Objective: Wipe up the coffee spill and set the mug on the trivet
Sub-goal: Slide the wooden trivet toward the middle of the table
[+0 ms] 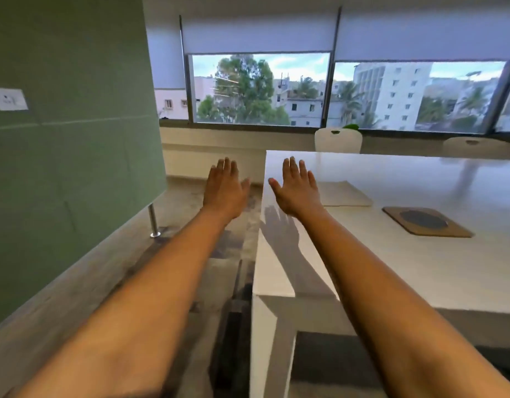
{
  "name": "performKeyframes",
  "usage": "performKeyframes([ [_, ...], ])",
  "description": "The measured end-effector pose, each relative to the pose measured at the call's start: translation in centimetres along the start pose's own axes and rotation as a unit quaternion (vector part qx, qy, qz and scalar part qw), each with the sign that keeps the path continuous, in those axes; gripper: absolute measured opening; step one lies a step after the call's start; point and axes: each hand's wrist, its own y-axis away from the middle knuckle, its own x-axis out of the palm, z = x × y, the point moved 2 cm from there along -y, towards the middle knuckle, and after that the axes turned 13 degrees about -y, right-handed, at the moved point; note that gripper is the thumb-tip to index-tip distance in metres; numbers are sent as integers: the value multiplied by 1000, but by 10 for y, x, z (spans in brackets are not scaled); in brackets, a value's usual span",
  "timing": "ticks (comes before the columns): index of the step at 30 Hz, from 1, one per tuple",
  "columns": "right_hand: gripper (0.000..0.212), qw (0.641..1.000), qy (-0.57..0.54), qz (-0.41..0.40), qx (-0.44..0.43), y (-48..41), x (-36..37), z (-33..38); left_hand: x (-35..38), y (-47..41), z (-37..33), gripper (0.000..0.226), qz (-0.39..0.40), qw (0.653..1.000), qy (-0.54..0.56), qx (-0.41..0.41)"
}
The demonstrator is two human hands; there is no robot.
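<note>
Both grips are spread and hold nothing: the left hand (pixel 223 193) and the right hand (pixel 298 191) reach forward palm down, fingers straight and slightly apart. The right hand hovers above the white worktop (pixel 391 268), well to the left of the trivet (pixel 427 222), and its shadow falls on the surface below it. The left hand is further left of the trivet, past the worktop's edge and over the grey floor (pixel 190 254). The trivet, a brown square board with a dark round inset, lies flat on the worktop. A pale flat sheet (pixel 345 193), cloth or mat I cannot tell, lies just left of and behind the trivet, apart from it. A green partition (pixel 70 139) stands far left of the trivet.
</note>
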Motion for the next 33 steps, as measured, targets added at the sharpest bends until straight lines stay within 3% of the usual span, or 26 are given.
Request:
performKeyframes([
  [7,64,997,27,-27,72,4,-76,-123,-9,-25,-123,59,-16,999,23,45],
  [17,54,991,24,-20,127,15,-122,-300,35,-23,-315,53,37,993,66,92],
  [24,46,988,1,-30,151,22,-116,-368,63,-16,-384,51,86,974,209,20],
  [33,45,984,-33,-44,169,24,-103,-403,70,-21,-417,44,97,963,240,-77],
])
